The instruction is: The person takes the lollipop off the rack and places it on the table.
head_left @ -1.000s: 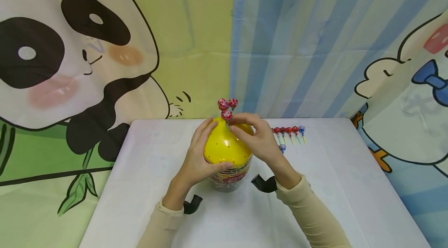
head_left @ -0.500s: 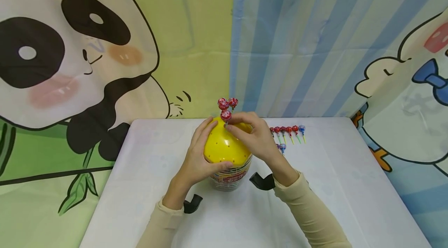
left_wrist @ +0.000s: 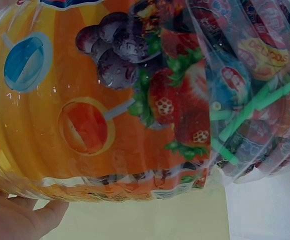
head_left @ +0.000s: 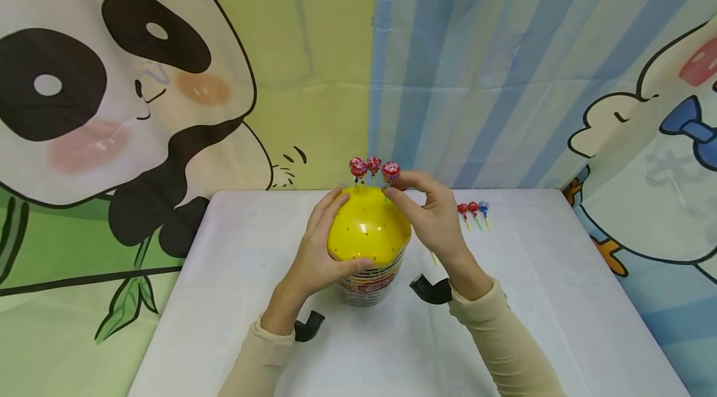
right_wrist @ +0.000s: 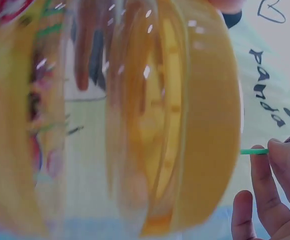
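Observation:
A clear plastic jar (head_left: 366, 282) with a yellow domed lid (head_left: 366, 229) full of small holes stands on the white table (head_left: 224, 297). My left hand (head_left: 319, 247) grips the lid's left side. My right hand (head_left: 431, 213) pinches the green stick (right_wrist: 252, 151) of a red lollipop (head_left: 391, 171) at the lid's top right. Two more red lollipops (head_left: 364, 166) stand upright in the lid's top. The left wrist view shows the jar's fruit-printed label (left_wrist: 135, 100) and wrapped lollipops inside (left_wrist: 255, 100).
A few loose lollipops (head_left: 473, 210) lie in a row on the table to the right of my right hand. Cartoon backdrops, a panda and blue stripes, hang close behind the table's far edge.
My right hand moved from the lid's top centre to the top right with a lollipop between its fingers. The left hand stayed on the lid. Fewer loose lollipops show beside my right hand.

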Demonstrator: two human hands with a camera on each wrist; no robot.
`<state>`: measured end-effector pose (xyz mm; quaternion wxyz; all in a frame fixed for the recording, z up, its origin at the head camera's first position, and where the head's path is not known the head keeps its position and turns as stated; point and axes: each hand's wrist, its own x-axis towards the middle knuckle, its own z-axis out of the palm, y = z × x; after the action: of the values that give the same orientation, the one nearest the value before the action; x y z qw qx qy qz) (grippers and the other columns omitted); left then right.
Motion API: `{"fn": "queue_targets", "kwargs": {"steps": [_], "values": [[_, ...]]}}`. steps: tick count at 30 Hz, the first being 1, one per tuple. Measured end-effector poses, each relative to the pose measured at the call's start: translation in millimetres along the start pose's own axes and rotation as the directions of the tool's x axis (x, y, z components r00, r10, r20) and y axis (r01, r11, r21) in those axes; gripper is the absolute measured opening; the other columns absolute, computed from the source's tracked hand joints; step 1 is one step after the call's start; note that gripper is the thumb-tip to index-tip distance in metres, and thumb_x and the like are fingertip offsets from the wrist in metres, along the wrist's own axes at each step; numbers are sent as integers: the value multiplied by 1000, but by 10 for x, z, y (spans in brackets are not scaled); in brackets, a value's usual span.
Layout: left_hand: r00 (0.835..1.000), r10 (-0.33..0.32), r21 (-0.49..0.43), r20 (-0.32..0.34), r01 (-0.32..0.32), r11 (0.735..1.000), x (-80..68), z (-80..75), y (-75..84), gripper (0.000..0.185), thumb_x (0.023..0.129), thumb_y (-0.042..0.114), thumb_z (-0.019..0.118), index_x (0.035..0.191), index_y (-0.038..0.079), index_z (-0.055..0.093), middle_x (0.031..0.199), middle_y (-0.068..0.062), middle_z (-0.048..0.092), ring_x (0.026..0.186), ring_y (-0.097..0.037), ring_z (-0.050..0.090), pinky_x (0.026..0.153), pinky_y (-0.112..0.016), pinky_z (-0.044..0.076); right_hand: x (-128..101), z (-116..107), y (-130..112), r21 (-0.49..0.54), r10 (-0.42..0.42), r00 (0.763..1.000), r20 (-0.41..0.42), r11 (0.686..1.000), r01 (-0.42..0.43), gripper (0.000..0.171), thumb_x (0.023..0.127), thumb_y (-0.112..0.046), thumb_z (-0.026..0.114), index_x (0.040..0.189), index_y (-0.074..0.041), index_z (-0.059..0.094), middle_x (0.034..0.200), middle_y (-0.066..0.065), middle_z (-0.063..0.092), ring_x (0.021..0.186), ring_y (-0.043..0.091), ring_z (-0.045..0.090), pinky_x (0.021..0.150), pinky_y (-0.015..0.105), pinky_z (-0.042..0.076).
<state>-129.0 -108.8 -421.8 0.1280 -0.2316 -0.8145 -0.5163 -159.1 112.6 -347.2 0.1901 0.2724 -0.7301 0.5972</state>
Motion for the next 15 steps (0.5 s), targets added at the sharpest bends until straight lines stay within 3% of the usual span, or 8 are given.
{"fn": "queue_targets", "kwargs": {"steps": [6,11,15], "values": [[1000,-1,3,-9,1,1000,1,4,-3,104,70,49,89,156,36,31,163,5,19,139,-22,35,100,-53,45,-110,-212,120,-38,32,999,-23,999,-32,13,91,0,71,102,-7,74,96,3,68,95,20,61,85,34,50],[1000,1,-7,-13,-1,1000,-3,9,-12,105,69,46,90,155,36,32,163,5,19,139,-23,35,100,-54,45,-222,-390,241,-79,57,998,-27,995,-59,14,90,6,70,100,-4,72,94,9,67,89,17,59,77,30,48],[1000,4,-11,-12,-4,1000,-2,16,-11,105,68,46,90,155,36,32,163,1,20,139,-23,35,100,-54,45,-289,-502,159,-152,114,992,-51,981,-121,13,89,9,69,100,4,71,95,16,68,88,14,59,80,29,47]]}}
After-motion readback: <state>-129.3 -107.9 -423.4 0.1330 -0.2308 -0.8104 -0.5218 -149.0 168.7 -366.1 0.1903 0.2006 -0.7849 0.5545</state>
